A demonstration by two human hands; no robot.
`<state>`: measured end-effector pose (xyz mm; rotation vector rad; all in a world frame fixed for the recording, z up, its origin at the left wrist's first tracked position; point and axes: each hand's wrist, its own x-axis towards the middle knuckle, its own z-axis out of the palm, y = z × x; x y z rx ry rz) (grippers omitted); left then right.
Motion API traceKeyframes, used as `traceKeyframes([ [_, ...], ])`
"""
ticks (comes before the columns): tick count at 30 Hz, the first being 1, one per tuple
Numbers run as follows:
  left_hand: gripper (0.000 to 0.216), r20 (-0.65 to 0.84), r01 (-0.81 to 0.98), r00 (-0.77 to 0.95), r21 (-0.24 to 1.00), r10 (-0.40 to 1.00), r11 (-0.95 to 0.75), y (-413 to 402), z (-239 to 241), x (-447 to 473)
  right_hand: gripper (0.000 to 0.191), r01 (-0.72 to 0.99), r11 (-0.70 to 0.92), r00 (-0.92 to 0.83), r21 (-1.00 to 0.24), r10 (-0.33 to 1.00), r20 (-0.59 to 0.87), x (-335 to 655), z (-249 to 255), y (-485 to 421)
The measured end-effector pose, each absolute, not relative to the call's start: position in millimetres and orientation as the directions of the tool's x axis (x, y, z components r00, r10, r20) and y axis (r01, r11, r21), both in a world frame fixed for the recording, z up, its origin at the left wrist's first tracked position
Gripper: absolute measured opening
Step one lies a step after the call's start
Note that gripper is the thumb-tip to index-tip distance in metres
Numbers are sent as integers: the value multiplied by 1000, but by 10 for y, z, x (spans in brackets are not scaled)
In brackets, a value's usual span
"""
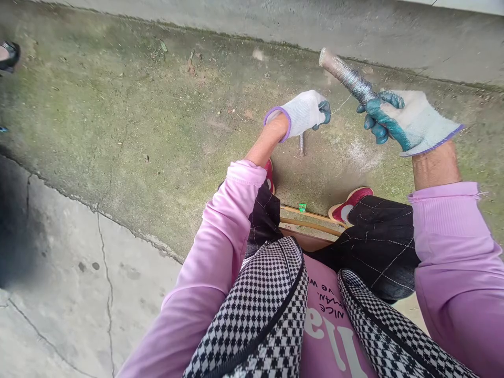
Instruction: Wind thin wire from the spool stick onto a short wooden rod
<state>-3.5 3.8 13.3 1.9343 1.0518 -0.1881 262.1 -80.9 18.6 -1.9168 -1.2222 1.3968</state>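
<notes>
I sit over mossy concrete ground, both hands in white gloves with teal fingertips. My right hand (397,123) is closed around a rod (346,76) wound tightly with thin grey wire, its bare end pointing up and left. A fine strand of wire (342,106) runs from the rod to my left hand (303,113), whose fingers pinch it. Below my left hand a short metal bolt or pin (302,144) stands on the ground. Whether the left hand touches it is hidden.
My red and white shoes (348,205) rest on the ground by a low wooden stool frame (311,220). A concrete kerb (354,26) runs along the far side. Another person's sandalled foot (8,55) shows at the far left edge.
</notes>
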Motion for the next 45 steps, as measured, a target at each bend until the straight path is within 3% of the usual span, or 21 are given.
traceKeyframes([
  [5,56,-480,728,625,644,616,-236,39,73,-38,31,361,-491,103,-793,866,-489,2582,174,-805],
  [10,51,-488,737,612,639,623,-222,29,92,-14,25,388,-493,89,-779,861,-500,2576,163,-797],
  [14,54,-495,744,619,619,610,-253,32,104,14,32,423,-480,87,-769,866,-492,2602,136,-793],
  [24,70,-509,748,625,607,592,-268,11,181,37,18,397,-508,166,-764,859,-485,2626,63,-762],
  [38,56,-526,760,608,603,594,-243,22,192,39,23,399,-534,148,-746,840,-522,2578,132,-758],
  [45,64,-529,764,614,584,586,-274,10,226,34,23,416,-497,127,-761,861,-493,2594,117,-771],
])
